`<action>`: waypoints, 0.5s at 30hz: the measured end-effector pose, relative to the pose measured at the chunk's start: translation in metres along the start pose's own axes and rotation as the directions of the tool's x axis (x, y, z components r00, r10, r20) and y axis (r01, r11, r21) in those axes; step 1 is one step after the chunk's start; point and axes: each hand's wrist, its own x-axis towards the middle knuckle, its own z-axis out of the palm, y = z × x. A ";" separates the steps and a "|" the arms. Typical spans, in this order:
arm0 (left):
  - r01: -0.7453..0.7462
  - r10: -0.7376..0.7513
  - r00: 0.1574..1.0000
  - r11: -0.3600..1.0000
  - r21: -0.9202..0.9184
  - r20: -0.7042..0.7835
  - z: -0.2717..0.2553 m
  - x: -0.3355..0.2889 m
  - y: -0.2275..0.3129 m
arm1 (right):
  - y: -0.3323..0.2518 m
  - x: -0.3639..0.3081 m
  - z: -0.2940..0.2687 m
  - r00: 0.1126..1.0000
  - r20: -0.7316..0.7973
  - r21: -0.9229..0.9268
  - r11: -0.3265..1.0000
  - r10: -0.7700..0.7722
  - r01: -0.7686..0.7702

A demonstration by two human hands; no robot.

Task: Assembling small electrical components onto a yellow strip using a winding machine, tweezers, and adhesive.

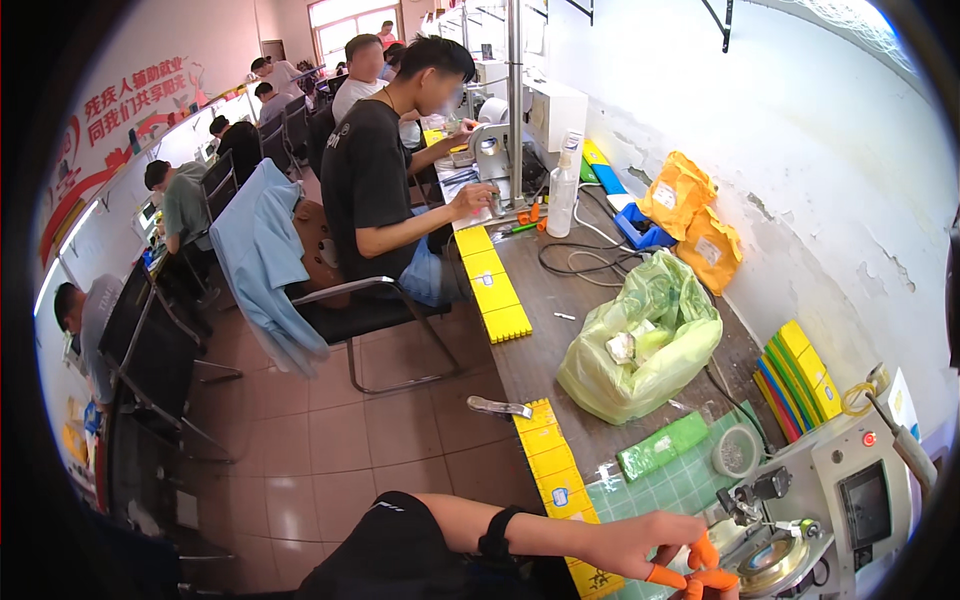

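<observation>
My left hand (pixel 655 545) reaches in along the lower edge, with orange finger covers on its fingertips and a black band (pixel 497 532) around the forearm. Its fingers are bent and drawn together; whatever lies between them, if anything, is too small or hidden to make out. Right beside the fingertips stands a bench machine (pixel 835 480) with a round metal disc (pixel 772 562), a dark screen and a red button. Another bit of orange shows at the lower edge under the fingers, but whose finger it is I cannot tell. No clearly separate right hand appears.
Yellow slotted trays (pixel 545 450) line the bench's front edge beside a green cutting mat (pixel 670 490) bearing a green packet (pixel 662 446) and a round dish (pixel 737 450). Beyond stand a pale green plastic bag (pixel 640 350) and a clear bottle (pixel 563 190). A seated co-worker (pixel 375 170) works farther along.
</observation>
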 end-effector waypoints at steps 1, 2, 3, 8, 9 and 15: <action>-0.001 0.001 1.000 1.000 0.000 -0.001 0.000 -0.002 -0.004 | -0.005 0.004 0.002 0.999 0.019 -0.087 0.995 -0.036 0.037; 0.082 -0.083 0.995 0.996 -0.029 -0.048 0.000 -0.005 -0.012 | -0.008 0.010 0.004 0.999 0.020 -0.088 0.995 -0.038 0.040; 0.166 -0.171 0.981 0.984 -0.064 -0.090 0.000 -0.008 -0.019 | -0.012 0.013 0.005 0.983 0.053 -0.295 0.938 -0.174 0.181; 0.326 -0.318 0.944 0.941 -0.095 0.086 -0.002 -0.018 -0.029 | -0.024 0.011 0.012 0.936 0.135 -0.528 0.776 -0.325 0.345; 0.334 -0.325 0.942 0.936 -0.115 0.088 0.000 -0.019 -0.030 | -0.023 0.007 0.010 0.934 0.172 -0.563 0.747 -0.313 0.354; 0.334 -0.331 0.940 0.942 -0.029 0.079 -0.015 -0.020 -0.044 | -0.015 0.022 0.014 0.937 0.275 -0.565 0.752 -0.216 0.339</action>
